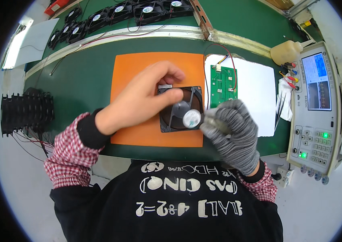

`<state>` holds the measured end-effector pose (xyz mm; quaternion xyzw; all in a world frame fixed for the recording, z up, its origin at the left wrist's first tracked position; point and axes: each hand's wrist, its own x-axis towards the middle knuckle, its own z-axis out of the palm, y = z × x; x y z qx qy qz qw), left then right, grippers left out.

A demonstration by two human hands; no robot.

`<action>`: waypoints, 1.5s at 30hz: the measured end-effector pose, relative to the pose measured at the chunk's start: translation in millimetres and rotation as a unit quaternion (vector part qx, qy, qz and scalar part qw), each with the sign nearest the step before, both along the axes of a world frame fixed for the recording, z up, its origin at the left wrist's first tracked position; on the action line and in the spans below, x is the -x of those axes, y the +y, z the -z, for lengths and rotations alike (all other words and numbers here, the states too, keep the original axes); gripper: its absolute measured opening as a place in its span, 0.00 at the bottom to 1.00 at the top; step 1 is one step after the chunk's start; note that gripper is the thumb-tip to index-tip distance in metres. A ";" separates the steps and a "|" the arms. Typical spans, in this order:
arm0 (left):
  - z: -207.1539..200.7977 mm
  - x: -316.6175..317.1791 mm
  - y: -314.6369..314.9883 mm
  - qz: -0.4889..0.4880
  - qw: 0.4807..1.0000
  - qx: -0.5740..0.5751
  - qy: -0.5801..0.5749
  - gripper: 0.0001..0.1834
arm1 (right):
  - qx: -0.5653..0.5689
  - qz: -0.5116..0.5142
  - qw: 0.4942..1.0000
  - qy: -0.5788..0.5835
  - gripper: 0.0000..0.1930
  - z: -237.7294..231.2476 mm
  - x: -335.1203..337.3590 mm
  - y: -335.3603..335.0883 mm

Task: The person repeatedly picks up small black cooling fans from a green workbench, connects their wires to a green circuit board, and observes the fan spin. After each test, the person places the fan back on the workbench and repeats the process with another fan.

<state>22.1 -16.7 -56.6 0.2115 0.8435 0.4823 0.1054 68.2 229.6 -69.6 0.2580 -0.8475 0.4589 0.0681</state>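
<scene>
A black square cooling fan [163, 121] lies on an orange mat, a pale round hub in its middle. My bare left hand [144, 90] is at its upper left corner, thumb over the frame and fingers curled beyond the top edge, steadying it. My right hand [231, 129], in a grey knitted glove, has its fingers pinched at the fan's right side. From its fingertips a round white label [192, 119] reaches over the fan's lower right part. How firmly the left fingers grip is partly hidden.
Right of the orange mat [134, 137] a green circuit board [224, 82] with red and black wires lies on a white pad [259, 97]. A test instrument [316, 117] and a plastic bottle [286, 51] stand at right. Stacked black frames [27, 113] sit left; several labelled fans [118, 12] line the back.
</scene>
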 end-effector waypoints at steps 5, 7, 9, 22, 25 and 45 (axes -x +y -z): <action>5.7 -34.4 -2.2 0.030 0.989 0.076 0.125 0.49 | -0.054 -0.002 0.998 -0.015 0.10 -2.3 10.6 -5.9; 9.9 -36.9 -1.2 0.018 0.989 0.074 0.125 0.49 | -0.068 -0.015 0.998 -0.010 0.11 1.1 13.7 -8.5; 11.3 -36.9 -1.0 0.013 0.989 0.074 0.127 0.49 | -0.070 -0.022 0.997 0.000 0.11 3.3 15.3 -11.2; 10.6 -36.8 -0.8 0.018 0.985 0.075 0.153 0.48 | -0.074 -0.007 0.997 -0.011 0.10 1.5 12.1 -16.2; 9.2 -36.8 -1.9 0.021 0.985 0.092 0.145 0.48 | -0.079 -0.005 0.997 -0.005 0.10 2.6 11.1 -16.5; 12.2 -45.9 -7.5 0.069 0.943 0.141 0.293 0.36 | -0.134 0.274 0.924 0.232 0.09 -0.4 38.6 50.5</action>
